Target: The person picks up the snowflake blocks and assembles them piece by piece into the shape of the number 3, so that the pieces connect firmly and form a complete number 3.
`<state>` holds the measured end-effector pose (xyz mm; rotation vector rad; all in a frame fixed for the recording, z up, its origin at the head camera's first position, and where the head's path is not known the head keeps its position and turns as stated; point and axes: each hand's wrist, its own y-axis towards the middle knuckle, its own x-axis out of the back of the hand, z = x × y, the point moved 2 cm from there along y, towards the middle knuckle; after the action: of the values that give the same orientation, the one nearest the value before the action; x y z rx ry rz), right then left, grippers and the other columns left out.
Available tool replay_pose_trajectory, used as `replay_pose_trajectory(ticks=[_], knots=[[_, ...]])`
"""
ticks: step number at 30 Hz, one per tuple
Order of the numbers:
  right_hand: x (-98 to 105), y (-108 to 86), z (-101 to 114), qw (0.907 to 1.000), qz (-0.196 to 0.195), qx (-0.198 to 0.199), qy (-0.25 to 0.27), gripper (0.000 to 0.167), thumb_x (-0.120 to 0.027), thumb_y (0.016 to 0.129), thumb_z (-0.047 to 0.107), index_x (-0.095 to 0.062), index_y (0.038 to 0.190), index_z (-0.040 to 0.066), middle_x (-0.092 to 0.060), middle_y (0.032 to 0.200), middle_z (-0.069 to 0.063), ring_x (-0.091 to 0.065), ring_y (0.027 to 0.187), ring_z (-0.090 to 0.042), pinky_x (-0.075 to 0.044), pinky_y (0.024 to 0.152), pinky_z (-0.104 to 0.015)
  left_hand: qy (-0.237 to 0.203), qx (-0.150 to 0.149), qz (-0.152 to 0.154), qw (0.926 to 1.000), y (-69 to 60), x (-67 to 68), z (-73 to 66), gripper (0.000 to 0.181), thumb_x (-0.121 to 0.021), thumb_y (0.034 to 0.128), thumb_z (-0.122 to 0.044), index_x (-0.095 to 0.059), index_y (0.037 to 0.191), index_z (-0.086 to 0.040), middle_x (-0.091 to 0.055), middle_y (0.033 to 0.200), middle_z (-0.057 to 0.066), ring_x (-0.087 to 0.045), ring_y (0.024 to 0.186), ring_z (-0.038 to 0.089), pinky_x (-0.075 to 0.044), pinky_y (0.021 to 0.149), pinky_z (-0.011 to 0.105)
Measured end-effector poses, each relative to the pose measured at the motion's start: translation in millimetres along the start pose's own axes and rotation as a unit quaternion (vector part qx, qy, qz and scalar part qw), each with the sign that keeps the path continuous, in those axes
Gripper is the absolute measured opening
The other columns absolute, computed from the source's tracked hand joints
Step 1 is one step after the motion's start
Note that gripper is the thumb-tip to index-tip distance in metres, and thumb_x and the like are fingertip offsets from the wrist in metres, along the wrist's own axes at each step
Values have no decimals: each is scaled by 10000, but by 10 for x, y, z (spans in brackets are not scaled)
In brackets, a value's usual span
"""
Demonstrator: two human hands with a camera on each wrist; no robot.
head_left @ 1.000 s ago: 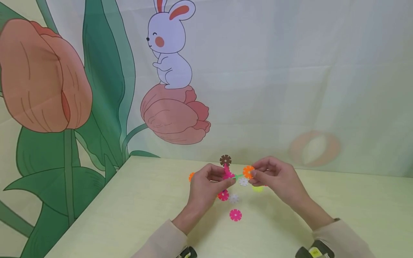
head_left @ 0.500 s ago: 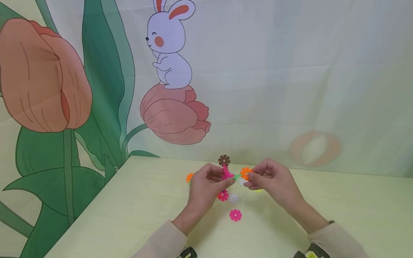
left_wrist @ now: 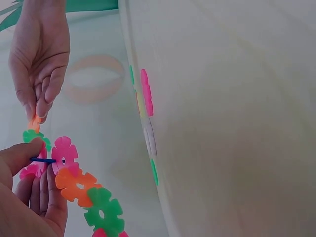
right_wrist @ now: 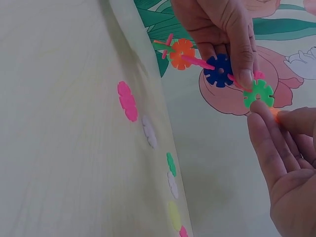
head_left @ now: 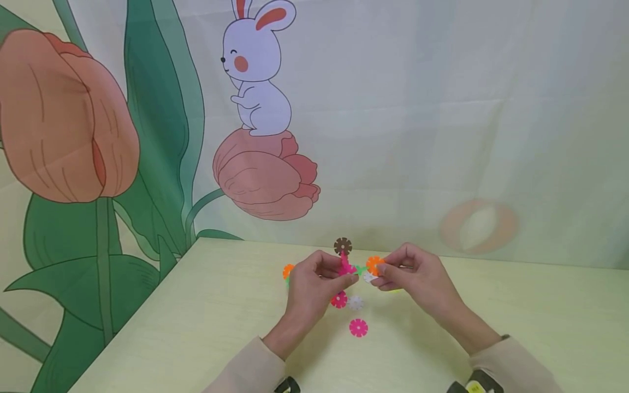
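A pink notched disc (head_left: 358, 328) and a whitish notched disc (head_left: 356, 303) are lying on the pale tabletop (head_left: 206, 316), nearer the person than the green notched plastic disc (right_wrist: 264, 92). Left of this, the left hand (head_left: 312, 289) is pinching a multicoloured disc chain (left_wrist: 74, 192); right of it, the right hand (head_left: 421, 274) is pinching an orange notched disc (head_left: 375, 265).
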<state>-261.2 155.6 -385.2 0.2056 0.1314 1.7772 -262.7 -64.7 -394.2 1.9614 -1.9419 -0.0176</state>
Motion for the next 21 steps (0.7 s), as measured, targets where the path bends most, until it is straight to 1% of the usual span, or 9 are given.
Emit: replay_pose_trajectory(ticks=[4, 9, 16, 21], knots=[[15, 15, -28, 9999, 44, -61, 100, 220, -729, 985, 5, -585, 1099, -116, -742, 1040, -271, -777, 929, -409, -638, 858, -435, -44, -36, 52, 10000, 0, 4, 3, 264, -928, 836, -123, -739, 1019, -100, -733, 907, -20, -709, 829, 176, -616, 655, 295], [18, 10, -26, 9998, 94, -61, 176, 212, -717, 986, -10, -580, 1101, -123, -754, 1030, -257, -788, 907, -362, -637, 859, -435, -50, -112, 120, 9999, -5, 11, -6, 260, -925, 835, -114, -739, 1016, -97, -739, 902, -22, -711, 821, 174, -615, 649, 292], [-9, -17, -7, 9998, 52, -52, 179, 232, -739, 979, 1, -582, 1092, -127, -740, 1045, -304, -784, 910, -387, -639, 853, -428, 77, -153, 104, 9998, -20, 25, -19, 252, -925, 832, -105, -741, 1004, -100, -737, 885, -30, -712, 808, 165, -618, 648, 295], [-19, -35, -8, 9998, 37, -113, 136, 242, -751, 977, 16, -588, 1091, -122, -750, 1029, -280, -795, 881, -322, -639, 854, -402, 195, -237, 127, 9994, -20, 33, -20, 251, -925, 832, -103, -742, 1004, -98, -735, 879, -35, -709, 808, 159, -620, 663, 289]])
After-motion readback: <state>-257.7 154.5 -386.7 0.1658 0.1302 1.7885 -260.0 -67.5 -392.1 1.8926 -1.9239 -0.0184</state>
